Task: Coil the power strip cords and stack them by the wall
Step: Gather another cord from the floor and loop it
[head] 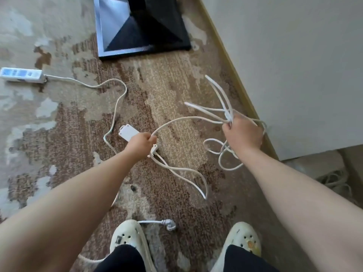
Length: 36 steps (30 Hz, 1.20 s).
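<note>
Cord [182, 119] between hands, no legible writing

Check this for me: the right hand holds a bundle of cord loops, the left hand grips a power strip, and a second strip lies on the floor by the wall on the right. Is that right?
One thing is wrong. The second strip lies on the floor at the far left, away from the wall, as the head view shows. The rest stands: the right hand holds the cord loops, and the left hand grips a power strip.
</note>
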Each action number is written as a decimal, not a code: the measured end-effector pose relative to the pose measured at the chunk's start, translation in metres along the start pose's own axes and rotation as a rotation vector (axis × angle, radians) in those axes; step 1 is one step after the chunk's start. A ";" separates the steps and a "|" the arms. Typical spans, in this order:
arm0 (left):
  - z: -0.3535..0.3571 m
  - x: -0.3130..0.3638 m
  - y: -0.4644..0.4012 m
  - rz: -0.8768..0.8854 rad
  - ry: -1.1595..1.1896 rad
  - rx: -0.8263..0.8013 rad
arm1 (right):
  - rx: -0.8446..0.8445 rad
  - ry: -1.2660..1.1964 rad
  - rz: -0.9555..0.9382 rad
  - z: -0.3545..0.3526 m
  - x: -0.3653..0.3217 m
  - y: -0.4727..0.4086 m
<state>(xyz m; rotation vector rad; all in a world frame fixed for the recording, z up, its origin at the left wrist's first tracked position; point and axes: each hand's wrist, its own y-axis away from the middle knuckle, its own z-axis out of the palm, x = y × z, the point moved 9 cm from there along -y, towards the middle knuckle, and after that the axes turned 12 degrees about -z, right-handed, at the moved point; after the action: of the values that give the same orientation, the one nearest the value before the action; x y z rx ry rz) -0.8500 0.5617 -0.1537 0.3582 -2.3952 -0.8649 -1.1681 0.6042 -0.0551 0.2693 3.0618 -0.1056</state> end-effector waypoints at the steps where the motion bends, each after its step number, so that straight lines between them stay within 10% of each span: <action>1: 0.005 -0.006 -0.009 0.014 -0.069 0.035 | -0.023 0.025 -0.057 0.017 -0.011 -0.003; 7: 0.030 -0.035 -0.057 0.163 -0.449 0.163 | -0.229 0.076 -0.276 0.115 -0.063 -0.014; 21: 0.061 -0.042 -0.085 0.519 -1.018 0.205 | -0.406 -0.147 0.012 0.170 -0.032 -0.047; 29: 0.051 -0.065 -0.005 0.096 -0.339 -0.474 | -0.366 -0.424 -0.024 0.101 -0.033 -0.010; 36: 0.008 -0.017 0.089 -0.235 0.450 -0.733 | -0.028 -0.621 0.032 -0.034 -0.025 0.023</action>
<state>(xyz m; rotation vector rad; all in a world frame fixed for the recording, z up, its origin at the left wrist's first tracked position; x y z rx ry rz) -0.8461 0.6402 -0.1083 0.4744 -1.5159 -1.5047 -1.1416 0.6255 -0.0210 0.2293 2.4401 -0.1174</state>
